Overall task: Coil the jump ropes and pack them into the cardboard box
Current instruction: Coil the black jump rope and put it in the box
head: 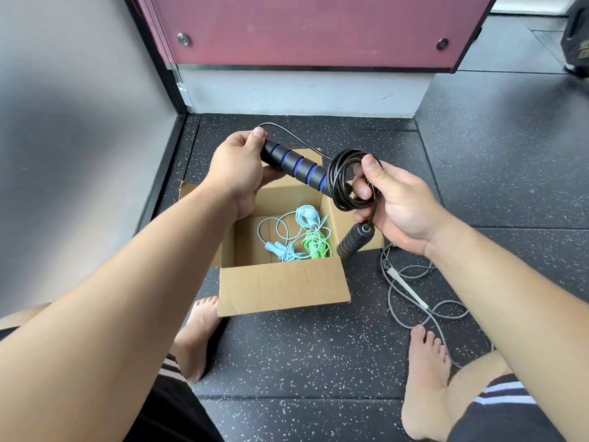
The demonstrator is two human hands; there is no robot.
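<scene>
Black rope coil (350, 180) sits pinched in the right hand (398, 205); left hand (236, 173) clasps a foam handle (293, 164) — tuck it through snugly, then box (283, 282) below.

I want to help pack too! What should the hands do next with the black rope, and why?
Probably tuck the handle held by the left hand against the coil pinched in the right hand. Only a short bit of rope is left loose, and the box sits open right below.
</scene>
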